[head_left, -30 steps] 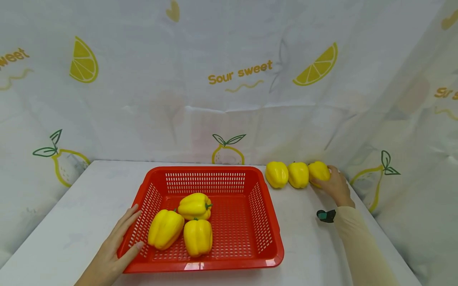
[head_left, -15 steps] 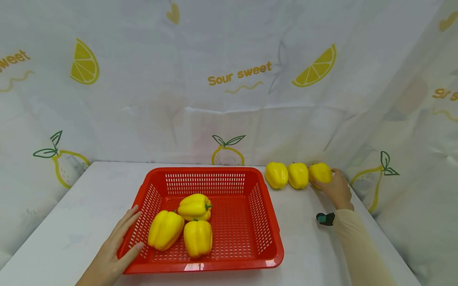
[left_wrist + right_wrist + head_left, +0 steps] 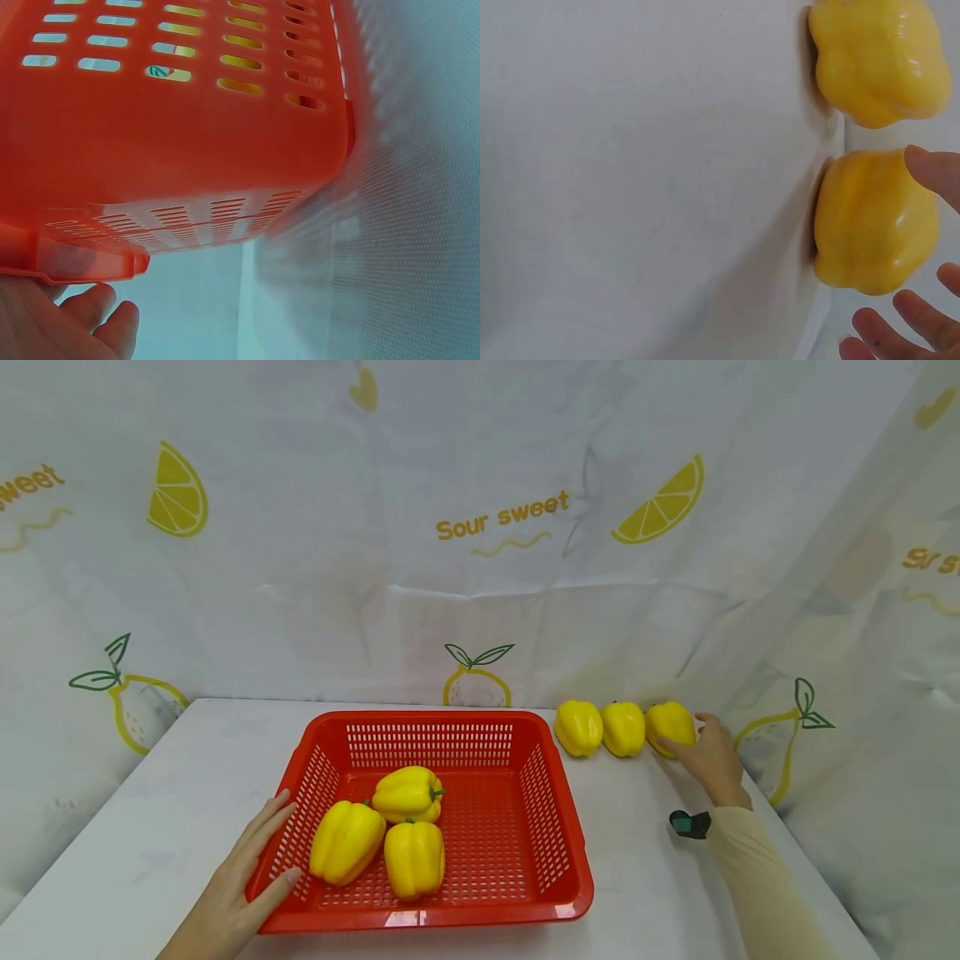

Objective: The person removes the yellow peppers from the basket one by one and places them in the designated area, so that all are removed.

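Note:
My left hand (image 3: 243, 877) rests on the left rim of a red perforated plastic basket (image 3: 405, 917), fingers extended and thumb over the edge. In the left wrist view, fingertips (image 3: 120, 326) show beside the basket's rim. Inside the basket lie three yellow bell peppers, one of them a front bell pepper (image 3: 415, 860). At the back right, my right hand (image 3: 716, 762) is spread around the rightmost bell pepper (image 3: 670, 727). The right wrist view shows the thumb (image 3: 930, 171) right at that pepper's side and the other fingers apart from it.
Two more yellow peppers, a left one (image 3: 578, 728) and a middle one (image 3: 623, 729), stand in the row beside the rightmost. A black and green wrist-worn device (image 3: 690, 824) shows by the right sleeve. A white lemon-print curtain (image 3: 480, 602) rises behind the white table (image 3: 150, 827).
The right hand has drawn slightly right and back, its fingers loosening from the rightmost pepper, which stays in the row. The left hand and the basket have not moved.

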Demonstrator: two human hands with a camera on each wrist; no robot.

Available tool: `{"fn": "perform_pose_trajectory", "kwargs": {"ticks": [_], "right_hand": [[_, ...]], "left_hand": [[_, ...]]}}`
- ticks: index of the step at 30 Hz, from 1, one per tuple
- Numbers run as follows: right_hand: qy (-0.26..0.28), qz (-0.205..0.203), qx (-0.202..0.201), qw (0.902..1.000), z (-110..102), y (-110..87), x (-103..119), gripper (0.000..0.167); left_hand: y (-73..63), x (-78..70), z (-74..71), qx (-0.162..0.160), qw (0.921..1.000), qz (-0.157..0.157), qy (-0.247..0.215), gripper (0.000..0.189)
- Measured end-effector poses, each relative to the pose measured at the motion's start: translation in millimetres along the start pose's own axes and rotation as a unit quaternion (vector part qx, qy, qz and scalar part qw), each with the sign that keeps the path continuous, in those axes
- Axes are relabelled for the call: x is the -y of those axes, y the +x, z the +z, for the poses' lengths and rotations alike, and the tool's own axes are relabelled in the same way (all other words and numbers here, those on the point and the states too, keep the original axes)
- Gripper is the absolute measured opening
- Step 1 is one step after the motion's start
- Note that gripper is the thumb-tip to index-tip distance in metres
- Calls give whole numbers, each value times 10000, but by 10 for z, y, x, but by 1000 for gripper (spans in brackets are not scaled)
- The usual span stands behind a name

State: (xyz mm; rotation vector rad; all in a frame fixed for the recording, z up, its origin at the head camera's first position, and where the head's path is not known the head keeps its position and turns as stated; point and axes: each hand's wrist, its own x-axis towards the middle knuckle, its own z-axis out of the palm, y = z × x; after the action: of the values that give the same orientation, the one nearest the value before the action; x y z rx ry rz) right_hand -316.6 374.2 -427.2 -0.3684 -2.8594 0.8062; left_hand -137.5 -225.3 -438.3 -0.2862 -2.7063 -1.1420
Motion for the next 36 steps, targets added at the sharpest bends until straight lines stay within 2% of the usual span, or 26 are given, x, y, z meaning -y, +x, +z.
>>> {"fn": "perform_pose_trajectory", "kwargs": {"ticks": [8, 17, 24, 36], "right_hand": [[41, -462, -352, 9983, -69, -82, 65, 82], [83, -850, -365, 9957, -163, -112, 128, 77], [113, -894, -301, 9955, -186, -157, 227, 74], [248, -903, -3, 9956, -222, -242, 450, 77]], "left_hand": [[2, 2, 3, -63, 9999, 100, 62, 68], [-14, -7, -2, -129, 9995, 273, -7, 68], [-25, 16, 6, -231, 9987, 443, -92, 68], [-21, 13, 5, -210, 9991, 373, -56, 68]]}}
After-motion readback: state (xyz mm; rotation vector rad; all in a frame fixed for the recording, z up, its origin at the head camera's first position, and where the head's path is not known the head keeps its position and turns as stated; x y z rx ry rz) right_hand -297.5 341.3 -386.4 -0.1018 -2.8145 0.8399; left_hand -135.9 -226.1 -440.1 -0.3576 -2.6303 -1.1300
